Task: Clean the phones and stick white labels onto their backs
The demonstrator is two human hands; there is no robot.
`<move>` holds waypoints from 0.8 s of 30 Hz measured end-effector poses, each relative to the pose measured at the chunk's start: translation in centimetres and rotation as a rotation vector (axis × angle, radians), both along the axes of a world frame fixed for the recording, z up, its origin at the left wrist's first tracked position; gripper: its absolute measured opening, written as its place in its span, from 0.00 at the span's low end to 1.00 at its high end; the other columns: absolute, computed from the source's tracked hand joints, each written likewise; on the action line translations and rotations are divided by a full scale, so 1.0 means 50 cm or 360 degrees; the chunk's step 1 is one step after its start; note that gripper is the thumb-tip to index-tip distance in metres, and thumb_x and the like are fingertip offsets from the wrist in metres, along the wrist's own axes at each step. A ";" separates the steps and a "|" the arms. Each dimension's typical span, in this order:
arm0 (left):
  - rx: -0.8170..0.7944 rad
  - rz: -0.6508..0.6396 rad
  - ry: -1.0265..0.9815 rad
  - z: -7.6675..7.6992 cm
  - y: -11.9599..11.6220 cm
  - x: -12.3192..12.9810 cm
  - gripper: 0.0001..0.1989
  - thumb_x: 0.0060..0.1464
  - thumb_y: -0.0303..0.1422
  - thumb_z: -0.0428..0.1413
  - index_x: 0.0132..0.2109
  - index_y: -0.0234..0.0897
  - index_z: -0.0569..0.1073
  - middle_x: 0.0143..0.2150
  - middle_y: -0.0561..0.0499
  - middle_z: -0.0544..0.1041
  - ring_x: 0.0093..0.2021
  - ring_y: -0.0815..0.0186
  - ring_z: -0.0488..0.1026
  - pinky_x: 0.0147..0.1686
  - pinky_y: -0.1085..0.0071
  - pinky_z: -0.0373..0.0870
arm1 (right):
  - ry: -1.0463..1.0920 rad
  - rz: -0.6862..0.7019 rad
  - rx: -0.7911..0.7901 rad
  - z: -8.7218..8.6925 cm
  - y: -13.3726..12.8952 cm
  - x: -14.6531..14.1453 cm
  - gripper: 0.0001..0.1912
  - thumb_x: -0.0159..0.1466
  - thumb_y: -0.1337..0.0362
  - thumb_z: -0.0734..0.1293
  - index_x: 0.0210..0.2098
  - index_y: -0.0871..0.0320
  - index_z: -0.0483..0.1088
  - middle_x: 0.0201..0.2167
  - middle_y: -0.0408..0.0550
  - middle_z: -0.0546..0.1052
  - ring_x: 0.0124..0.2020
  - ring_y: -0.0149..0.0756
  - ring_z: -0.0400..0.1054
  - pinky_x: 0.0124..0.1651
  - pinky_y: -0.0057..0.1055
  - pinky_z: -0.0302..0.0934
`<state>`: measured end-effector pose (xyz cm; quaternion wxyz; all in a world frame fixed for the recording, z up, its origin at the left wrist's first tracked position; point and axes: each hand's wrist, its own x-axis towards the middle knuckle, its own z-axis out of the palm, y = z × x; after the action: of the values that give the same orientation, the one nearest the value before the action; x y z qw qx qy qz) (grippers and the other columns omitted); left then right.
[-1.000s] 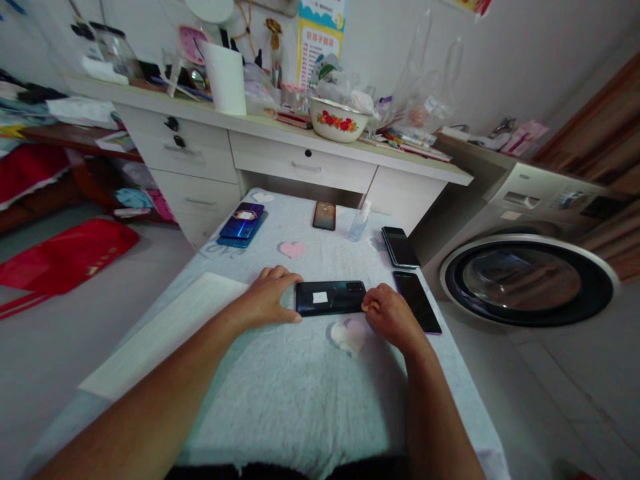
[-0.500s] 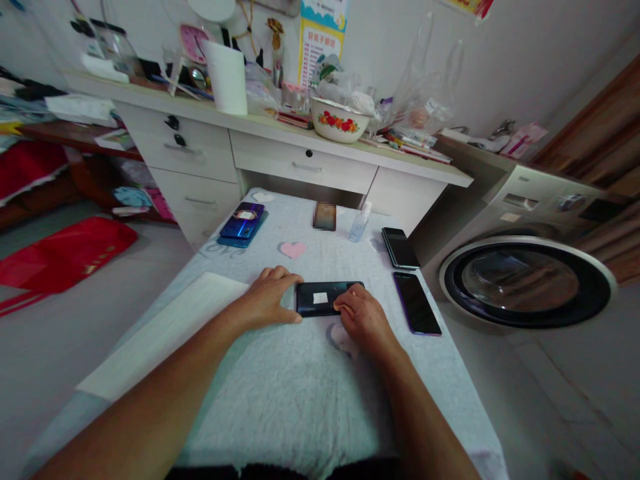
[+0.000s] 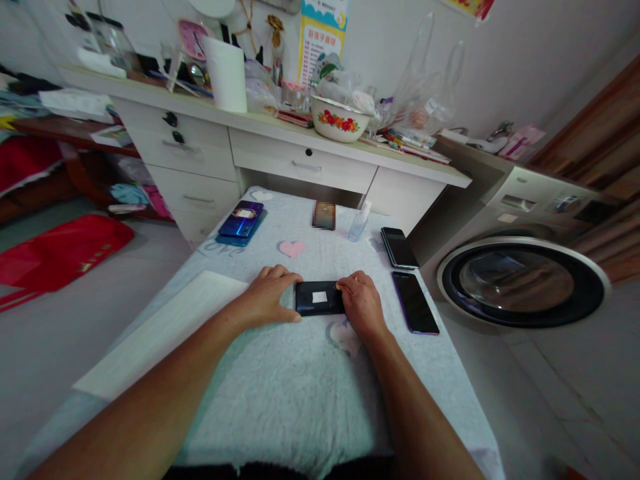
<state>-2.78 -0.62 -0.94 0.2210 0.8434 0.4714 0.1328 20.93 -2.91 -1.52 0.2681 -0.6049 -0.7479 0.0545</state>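
Observation:
A dark phone (image 3: 310, 307) with a small white label (image 3: 319, 297) lies flat on the cloth-covered table (image 3: 280, 393). My left hand (image 3: 273, 295) grips its left end between thumb and fingers. On the phone's right part rests my right hand (image 3: 361, 300), its fingers closed in a pinch on something small and orange-brown, too small to name. Two more phones lie to the right, a black-screened one (image 3: 416, 303) and a stack (image 3: 399, 247) behind it. Blue phones (image 3: 241, 220) are stacked at the back left.
A clear spray bottle (image 3: 359, 223) stands at the table's back, beside a blurred brownish item (image 3: 324, 215). A long whitish sheet (image 3: 165, 333) lies left, under my left forearm. Behind are a drawer desk (image 3: 305, 160) with a flowered bowl (image 3: 340, 120), and a washing machine (image 3: 523, 200) at right.
My right hand has shifted slightly up along the phone, from its lower middle towards its upper right part. My left hand keeps its hold.

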 end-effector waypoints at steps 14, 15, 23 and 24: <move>-0.0002 0.0021 -0.0006 0.001 -0.001 0.001 0.36 0.38 0.45 0.62 0.56 0.42 0.67 0.51 0.46 0.67 0.52 0.51 0.60 0.52 0.59 0.61 | 0.0016 0.0102 -0.0052 0.005 -0.018 0.028 0.13 0.59 0.75 0.62 0.35 0.56 0.76 0.34 0.47 0.71 0.38 0.34 0.65 0.44 0.28 0.58; -0.0004 0.0018 -0.0010 0.001 -0.001 0.001 0.36 0.38 0.46 0.62 0.56 0.43 0.67 0.51 0.46 0.67 0.52 0.51 0.60 0.52 0.59 0.61 | 0.0009 0.0063 -0.0053 0.005 -0.018 0.033 0.13 0.59 0.75 0.62 0.35 0.56 0.76 0.34 0.47 0.71 0.38 0.34 0.65 0.44 0.28 0.58; -0.0015 -0.0002 0.0008 0.003 -0.001 0.001 0.36 0.39 0.48 0.61 0.56 0.42 0.67 0.51 0.45 0.67 0.52 0.50 0.60 0.52 0.59 0.60 | -0.0038 -0.0161 -0.0100 0.011 -0.017 0.082 0.12 0.59 0.75 0.62 0.33 0.57 0.76 0.34 0.47 0.72 0.37 0.34 0.65 0.43 0.27 0.57; -0.0017 -0.0003 0.0010 0.004 -0.001 0.001 0.36 0.39 0.48 0.61 0.56 0.42 0.67 0.51 0.45 0.66 0.52 0.50 0.60 0.52 0.59 0.61 | -0.0044 -0.0187 -0.0101 0.011 -0.016 0.086 0.12 0.59 0.75 0.62 0.33 0.57 0.76 0.34 0.47 0.72 0.37 0.34 0.65 0.44 0.27 0.56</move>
<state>-2.73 -0.65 -0.76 0.2241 0.8431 0.4720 0.1273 25.25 -3.72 -0.98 0.2410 -0.6566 -0.7126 0.0540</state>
